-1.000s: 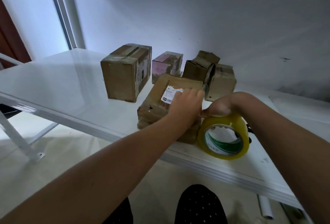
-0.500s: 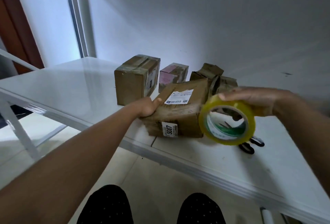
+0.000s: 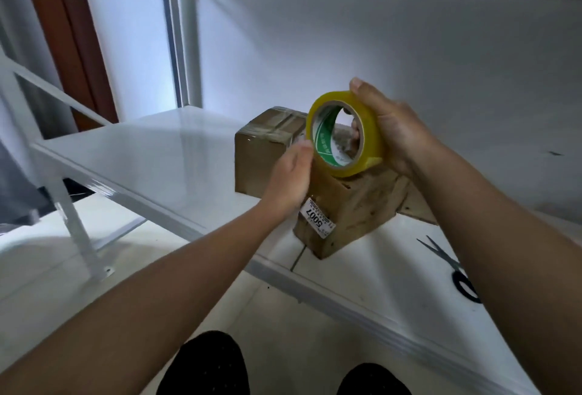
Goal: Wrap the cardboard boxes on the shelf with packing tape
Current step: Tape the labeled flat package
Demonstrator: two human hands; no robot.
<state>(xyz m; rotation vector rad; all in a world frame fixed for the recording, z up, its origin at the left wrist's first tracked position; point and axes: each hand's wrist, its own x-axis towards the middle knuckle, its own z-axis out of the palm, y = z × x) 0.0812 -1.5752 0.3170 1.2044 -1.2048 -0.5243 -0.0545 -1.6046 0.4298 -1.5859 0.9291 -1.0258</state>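
Note:
My right hand (image 3: pixel 393 133) grips a yellow roll of packing tape (image 3: pixel 371 142), thumb on top and fingers through its core, and holds it in the air above the shelf. My left hand (image 3: pixel 289 174) reaches up to the roll's left rim with curled fingers touching it; whether they pinch the tape end is hidden. Under the roll a worn cardboard box (image 3: pixel 356 205) with a white "5007" label stands at the front edge of the white shelf (image 3: pixel 151 155). A taped cardboard box (image 3: pixel 261 155) stands behind it to the left. Other boxes are hidden by my hands.
Black-handled scissors (image 3: pixel 456 271) lie on the shelf to the right, partly under my right forearm. A white upright post (image 3: pixel 179 48) and wall close off the back. The shelf's slanted leg (image 3: pixel 78 231) stands lower left. My knees (image 3: pixel 204 363) show below the shelf edge.
My right hand lifted the tape roll off the shelf and up above the box. My left hand left the labelled box's side and came up to the roll. The camera tilted upward.

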